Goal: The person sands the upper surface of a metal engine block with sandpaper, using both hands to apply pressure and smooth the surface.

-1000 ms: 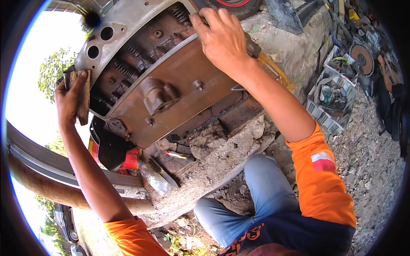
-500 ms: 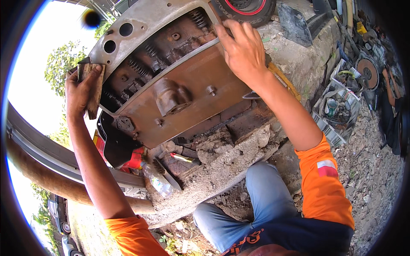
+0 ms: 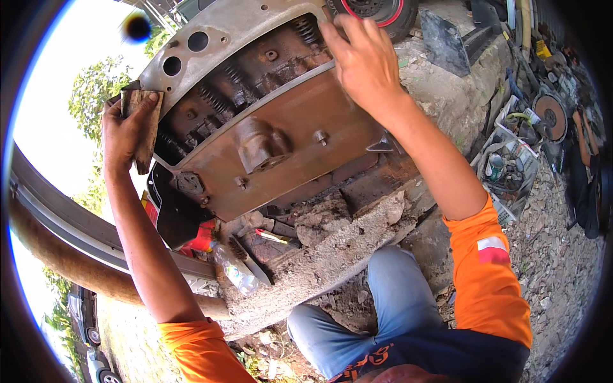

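A large, rusty brown metal assembly (image 3: 294,137) fills the upper middle, like an engine part. Its long open recess (image 3: 220,102) shows several coil springs, and a grey metal frame (image 3: 223,29) with round holes curves around it. At the frame's left end, my left hand (image 3: 121,137) grips a worn wooden block (image 3: 147,127), thumb across its face. Over on the right, my right hand (image 3: 367,64) has its fingers bent against the recess's upper right corner. Anything pinched under those fingertips is hidden.
Below lies a rough concrete ledge (image 3: 325,255) with a paintbrush (image 3: 278,238), a knife-like blade (image 3: 250,260) and a clear plastic bottle (image 3: 237,273). A red-rimmed wheel (image 3: 402,19) stands at the upper right. Farther right is a white crate (image 3: 527,153) of parts on gravel.
The view has shifted slightly, so the metal assembly sits a little lower and to the right. Both hands keep nearly the same places on it, the left still gripping the wooden block.
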Demonstrator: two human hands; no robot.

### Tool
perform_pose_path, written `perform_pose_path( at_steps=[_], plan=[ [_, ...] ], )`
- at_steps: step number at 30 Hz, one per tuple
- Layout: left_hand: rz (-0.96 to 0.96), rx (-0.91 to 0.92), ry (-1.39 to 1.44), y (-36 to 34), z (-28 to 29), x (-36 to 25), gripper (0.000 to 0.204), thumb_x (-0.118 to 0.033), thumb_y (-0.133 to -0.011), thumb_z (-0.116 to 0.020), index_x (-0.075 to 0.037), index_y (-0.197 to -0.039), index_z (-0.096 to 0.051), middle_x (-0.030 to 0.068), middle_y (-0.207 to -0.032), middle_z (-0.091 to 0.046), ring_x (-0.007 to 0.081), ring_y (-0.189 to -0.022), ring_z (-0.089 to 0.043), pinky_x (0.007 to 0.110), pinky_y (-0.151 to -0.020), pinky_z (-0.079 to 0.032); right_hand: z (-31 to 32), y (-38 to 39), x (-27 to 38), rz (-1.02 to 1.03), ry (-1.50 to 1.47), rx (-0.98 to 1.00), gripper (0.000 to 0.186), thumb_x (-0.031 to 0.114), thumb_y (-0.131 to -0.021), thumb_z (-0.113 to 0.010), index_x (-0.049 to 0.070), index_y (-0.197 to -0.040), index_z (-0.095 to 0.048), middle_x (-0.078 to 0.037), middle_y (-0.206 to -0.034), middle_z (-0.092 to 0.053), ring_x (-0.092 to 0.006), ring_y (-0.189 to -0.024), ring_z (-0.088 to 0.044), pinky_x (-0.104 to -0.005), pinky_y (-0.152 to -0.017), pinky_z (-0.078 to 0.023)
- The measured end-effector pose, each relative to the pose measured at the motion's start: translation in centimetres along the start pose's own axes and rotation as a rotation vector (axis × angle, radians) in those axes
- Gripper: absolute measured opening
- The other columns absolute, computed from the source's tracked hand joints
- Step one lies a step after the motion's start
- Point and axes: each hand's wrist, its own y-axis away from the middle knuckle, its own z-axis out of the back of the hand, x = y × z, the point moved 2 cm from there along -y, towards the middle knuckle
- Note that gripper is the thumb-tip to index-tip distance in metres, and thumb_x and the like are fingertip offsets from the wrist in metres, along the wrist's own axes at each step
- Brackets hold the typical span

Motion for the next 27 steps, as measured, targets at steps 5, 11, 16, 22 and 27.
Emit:
perform_pose_path(
  at_steps=[5, 11, 16, 22, 27],
  plan=[
    [-0.019, -0.018, -0.049, -0.3, -0.4, 0.1, 0.047, -0.037, -0.086, -0.086, 0.002, -0.108, -0.072, 0.0066, -0.091, -0.072, 0.0119, -0.073, -0.064, 0.029, -0.07, -0.054, -0.1, -0.1, -0.3, 0.022, 0.013, -0.001, 0.037, 0.008, -0.083, -0.062, 0.005, -0.12, -0.07, -0.007, -0.109, -0.061, -0.0263, -0.097, -0.057, -0.0406, -0.079, -0.047],
    [-0.044, -0.03, -0.007, -0.2, 0.1, 0.8, 0.049, -0.038, -0.085, -0.086, 0.002, -0.109, -0.072, 0.0078, -0.093, -0.072, 0.0127, -0.076, -0.065, 0.029, -0.072, -0.053, 0.2, 1.7, -0.1, 0.027, 0.007, -0.019, 0.036, 0.007, -0.083, -0.062, 0.004, -0.118, -0.07, -0.008, -0.114, -0.062, -0.0269, -0.098, -0.058, -0.0402, -0.08, -0.047],
    [-0.014, -0.04, -0.041, -0.5, 0.0, 0.6, 0.052, -0.038, -0.083, -0.088, 0.005, -0.108, -0.073, 0.0099, -0.095, -0.072, 0.015, -0.078, -0.066, 0.03, -0.074, -0.054, -0.9, -2.4, -1.1, 0.035, 0.004, -0.133, 0.036, 0.009, -0.083, -0.063, 0.004, -0.117, -0.072, -0.009, -0.115, -0.062, -0.0282, -0.099, -0.058, -0.0405, -0.082, -0.047],
    [-0.023, -0.061, -0.064, -0.4, 0.1, 0.6, 0.055, -0.04, -0.082, -0.089, 0.007, -0.107, -0.074, 0.0111, -0.097, -0.071, 0.0174, -0.082, -0.067, 0.032, -0.078, -0.055, 0.3, 0.5, 0.0, 0.021, 0.013, 0.002, 0.041, 0.009, -0.082, -0.064, 0.004, -0.122, -0.071, -0.008, -0.115, -0.062, -0.026, -0.098, -0.056, -0.0396, -0.082, -0.047],
    [-0.043, -0.066, -0.052, -0.8, -0.1, 1.1, 0.055, -0.04, -0.081, -0.089, 0.006, -0.107, -0.074, 0.0099, -0.1, -0.069, 0.018, -0.083, -0.067, 0.033, -0.079, -0.054, -0.2, -2.0, -0.2, -0.004, 0.045, -0.012, 0.042, 0.011, -0.084, -0.064, 0.004, -0.126, -0.07, -0.007, -0.116, -0.061, -0.0257, -0.099, -0.056, -0.0395, -0.082, -0.046]
  ],
)
